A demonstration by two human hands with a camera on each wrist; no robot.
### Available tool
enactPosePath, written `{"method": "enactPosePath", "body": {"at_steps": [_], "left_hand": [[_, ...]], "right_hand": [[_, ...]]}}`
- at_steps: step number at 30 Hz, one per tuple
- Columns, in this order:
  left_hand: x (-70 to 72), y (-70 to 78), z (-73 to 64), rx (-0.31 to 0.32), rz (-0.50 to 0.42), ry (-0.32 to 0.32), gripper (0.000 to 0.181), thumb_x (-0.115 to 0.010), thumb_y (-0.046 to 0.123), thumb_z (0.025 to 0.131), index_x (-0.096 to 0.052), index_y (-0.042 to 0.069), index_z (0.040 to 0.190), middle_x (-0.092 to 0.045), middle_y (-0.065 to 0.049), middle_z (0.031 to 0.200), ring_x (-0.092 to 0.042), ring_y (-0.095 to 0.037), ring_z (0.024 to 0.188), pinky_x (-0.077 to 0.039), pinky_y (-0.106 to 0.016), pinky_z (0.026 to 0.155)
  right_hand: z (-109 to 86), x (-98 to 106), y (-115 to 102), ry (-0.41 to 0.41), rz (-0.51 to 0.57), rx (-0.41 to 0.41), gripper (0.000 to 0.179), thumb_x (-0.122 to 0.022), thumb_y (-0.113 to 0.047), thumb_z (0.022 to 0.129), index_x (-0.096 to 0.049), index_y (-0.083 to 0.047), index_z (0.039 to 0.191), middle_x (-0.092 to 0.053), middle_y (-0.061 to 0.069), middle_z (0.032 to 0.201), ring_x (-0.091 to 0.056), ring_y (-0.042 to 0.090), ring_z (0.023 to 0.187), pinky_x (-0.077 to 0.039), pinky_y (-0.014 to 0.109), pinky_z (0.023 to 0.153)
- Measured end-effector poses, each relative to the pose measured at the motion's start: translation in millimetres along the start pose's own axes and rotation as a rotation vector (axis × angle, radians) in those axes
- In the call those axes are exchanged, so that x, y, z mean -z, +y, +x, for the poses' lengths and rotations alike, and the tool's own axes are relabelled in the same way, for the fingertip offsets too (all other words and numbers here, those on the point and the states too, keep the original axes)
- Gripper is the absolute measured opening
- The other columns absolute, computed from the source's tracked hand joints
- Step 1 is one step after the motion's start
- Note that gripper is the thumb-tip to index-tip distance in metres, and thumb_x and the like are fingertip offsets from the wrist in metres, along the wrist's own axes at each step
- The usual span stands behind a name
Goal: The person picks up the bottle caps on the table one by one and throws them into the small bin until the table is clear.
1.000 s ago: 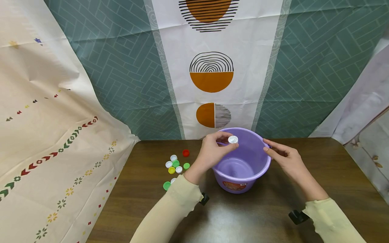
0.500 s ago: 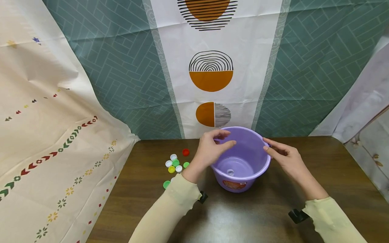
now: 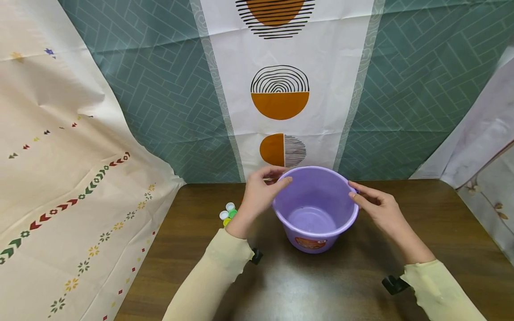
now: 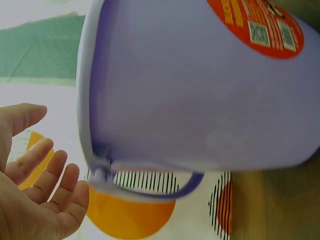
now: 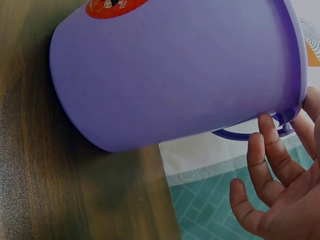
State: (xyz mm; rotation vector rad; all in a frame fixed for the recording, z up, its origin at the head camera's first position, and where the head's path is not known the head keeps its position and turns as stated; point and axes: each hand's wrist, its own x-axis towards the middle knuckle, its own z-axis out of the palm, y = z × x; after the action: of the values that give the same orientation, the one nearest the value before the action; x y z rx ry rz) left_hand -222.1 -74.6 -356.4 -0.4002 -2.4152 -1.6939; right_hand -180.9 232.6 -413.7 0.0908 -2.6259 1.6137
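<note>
A purple bucket [image 3: 317, 189] stands upright on the table, its inside facing up toward the head view. My right hand [image 3: 379, 209] pinches the bucket's right rim between thumb and fingertips, beside the hinge of the handle [image 5: 235, 135]. Its other fingers spread along the outer wall in the right wrist view. My left hand [image 3: 259, 194] hangs beside the left rim with nothing in it; thumb and loosely bent fingers are apart in the left wrist view. Below and left of it lie white bottle caps [image 3: 230, 206], a green cap [image 3: 233, 214] and a yellow cap [image 3: 226, 221], partly hidden by my left arm.
The brown wooden table [image 3: 176, 267] ends at the back against a hanging patterned cloth [image 3: 277, 107]. A cream cloth [image 3: 100, 200] hangs along the left side. A red and orange label [image 4: 275, 25] is on the bucket's front.
The left hand let a white bottle cap drop into the bucket, then moved left, out past the rim. That cap no longer shows from above. The right hand stays at the rim.
</note>
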Motion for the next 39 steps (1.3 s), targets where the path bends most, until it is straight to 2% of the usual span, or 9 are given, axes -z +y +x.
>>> {"method": "enactPosePath", "body": {"at_steps": [4,7,13,17,20,27,30,35,39], "left_hand": [[13.1,-12.5,0.7,-0.005,0.024,0.051,0.030,-0.074,0.040,0.077,-0.070,0.024,0.102,-0.068,0.001,0.101,-0.065,-0.015,0.092,-0.054,-0.029,0.080],[25.1,-17.2,-1.7,0.013,0.049,0.087,0.028,-0.074,0.038,0.078,-0.070,0.024,0.102,-0.068,0.004,0.102,-0.065,-0.014,0.094,-0.054,-0.029,0.081],[46.3,-12.1,-16.6,0.060,0.046,0.117,0.028,-0.073,0.026,0.081,-0.070,0.012,0.105,-0.069,-0.006,0.103,-0.065,-0.022,0.097,-0.054,-0.033,0.083],[57.6,-17.5,-26.4,0.084,0.069,0.125,0.026,-0.072,0.021,0.082,-0.069,0.009,0.105,-0.069,-0.010,0.101,-0.065,-0.023,0.093,-0.054,-0.028,0.080],[66.4,-30.6,-30.5,0.108,0.094,0.132,0.026,-0.071,0.021,0.083,-0.069,0.009,0.106,-0.069,-0.011,0.102,-0.064,-0.023,0.092,-0.052,-0.025,0.077],[91.7,-93.1,-40.2,0.180,0.148,0.202,0.030,-0.073,0.034,0.080,-0.070,0.017,0.104,-0.070,-0.003,0.104,-0.062,-0.017,0.093,-0.051,-0.023,0.075],[102.4,-111.3,-47.5,0.217,0.220,0.220,0.031,-0.073,0.037,0.079,-0.070,0.017,0.103,-0.070,-0.001,0.101,-0.062,-0.014,0.091,-0.050,-0.020,0.075],[118.9,-132.0,-58.4,0.291,0.325,0.172,0.040,-0.071,0.044,0.079,-0.068,0.016,0.108,-0.069,-0.001,0.102,-0.062,-0.015,0.094,-0.051,-0.026,0.079],[132.0,-143.7,-68.1,0.363,0.365,0.085,0.047,-0.071,0.048,0.078,-0.065,0.016,0.112,-0.067,-0.004,0.109,-0.061,-0.019,0.099,-0.051,-0.035,0.085]], "right_hand": [[-0.1,0,1,0.002,0.003,-0.002,0.044,-0.058,-0.047,0.088,-0.053,-0.034,0.131,-0.056,0.003,0.132,-0.060,-0.005,0.097,-0.051,0.014,0.076],[0.0,0,1,0.002,0.009,-0.001,0.044,-0.058,-0.046,0.088,-0.054,-0.034,0.131,-0.057,0.003,0.132,-0.060,-0.005,0.097,-0.051,0.015,0.076],[-0.6,0,2,-0.003,0.012,-0.010,0.045,-0.057,-0.047,0.088,-0.053,-0.034,0.131,-0.056,0.003,0.133,-0.060,-0.005,0.098,-0.051,0.015,0.077],[-2.2,0,3,-0.004,0.001,-0.018,0.045,-0.057,-0.048,0.088,-0.053,-0.035,0.131,-0.056,0.002,0.133,-0.058,-0.006,0.099,-0.050,0.014,0.077],[-3.1,1,4,-0.002,-0.002,-0.015,0.044,-0.057,-0.047,0.089,-0.053,-0.035,0.131,-0.055,0.003,0.133,-0.058,-0.007,0.099,-0.051,0.014,0.077],[-1.7,0,6,0.002,0.016,0.004,0.044,-0.058,-0.045,0.088,-0.054,-0.035,0.131,-0.057,0.001,0.132,-0.059,-0.006,0.099,-0.051,0.015,0.077],[-1.3,1,6,0.008,0.016,0.005,0.044,-0.059,-0.045,0.088,-0.054,-0.035,0.130,-0.057,0.000,0.132,-0.059,-0.006,0.100,-0.052,0.016,0.077],[-0.4,1,6,0.012,0.019,0.007,0.043,-0.059,-0.045,0.088,-0.054,-0.035,0.130,-0.058,0.000,0.132,-0.059,-0.005,0.100,-0.052,0.016,0.076],[0.8,1,5,0.007,0.009,0.016,0.043,-0.058,-0.045,0.088,-0.054,-0.036,0.130,-0.058,-0.001,0.131,-0.060,-0.002,0.101,-0.051,0.016,0.076]]}}
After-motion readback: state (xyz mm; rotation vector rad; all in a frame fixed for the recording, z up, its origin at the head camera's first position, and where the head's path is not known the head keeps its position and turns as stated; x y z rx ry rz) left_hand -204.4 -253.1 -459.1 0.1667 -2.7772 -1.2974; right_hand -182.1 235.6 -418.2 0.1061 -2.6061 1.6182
